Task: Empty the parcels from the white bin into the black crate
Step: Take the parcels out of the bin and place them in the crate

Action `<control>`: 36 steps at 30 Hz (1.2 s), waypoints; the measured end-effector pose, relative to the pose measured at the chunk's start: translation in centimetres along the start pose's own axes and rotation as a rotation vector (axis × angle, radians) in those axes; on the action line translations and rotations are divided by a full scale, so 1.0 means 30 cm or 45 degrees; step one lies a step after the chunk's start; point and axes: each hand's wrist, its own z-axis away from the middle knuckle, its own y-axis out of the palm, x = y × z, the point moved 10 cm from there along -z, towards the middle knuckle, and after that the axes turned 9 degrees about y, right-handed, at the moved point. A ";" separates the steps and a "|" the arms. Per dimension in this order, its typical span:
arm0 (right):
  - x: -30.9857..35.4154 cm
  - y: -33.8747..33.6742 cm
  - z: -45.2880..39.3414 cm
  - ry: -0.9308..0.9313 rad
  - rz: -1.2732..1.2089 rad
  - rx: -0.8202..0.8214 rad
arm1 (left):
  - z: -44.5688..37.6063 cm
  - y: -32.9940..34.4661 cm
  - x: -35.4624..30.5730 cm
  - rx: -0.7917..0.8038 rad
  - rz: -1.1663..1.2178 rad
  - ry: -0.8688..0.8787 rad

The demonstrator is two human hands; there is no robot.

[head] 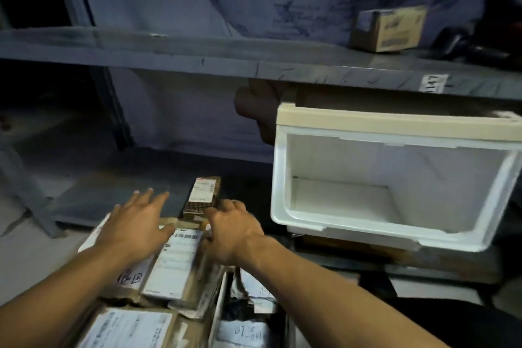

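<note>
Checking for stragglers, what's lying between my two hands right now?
In the head view, a labelled parcel lies between the left hand and right hand, with a small upright parcel beyond the fingertips.

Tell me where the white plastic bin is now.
In the head view the white plastic bin sits at the right, tipped with its empty opening facing the camera, under the grey metal shelf, beside the right hand.

White bin [282, 167] tipped forward, empty, labelled cardboard parcels [180, 257] heaped left
</note>
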 end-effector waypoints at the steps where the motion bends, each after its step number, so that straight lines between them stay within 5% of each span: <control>1: -0.024 -0.009 0.002 0.014 -0.020 -0.007 | 0.000 -0.002 -0.028 0.006 -0.005 0.007; 19: -0.209 0.093 -0.416 0.099 -0.380 0.096 | -0.428 0.106 -0.054 0.152 0.151 -0.125; 30: -0.305 0.290 -0.670 0.436 -1.096 0.251 | -0.723 0.379 0.009 0.243 0.517 -0.255; 36: -0.310 0.403 -0.760 0.565 -1.228 0.283 | -0.777 0.472 0.041 0.282 0.777 -0.267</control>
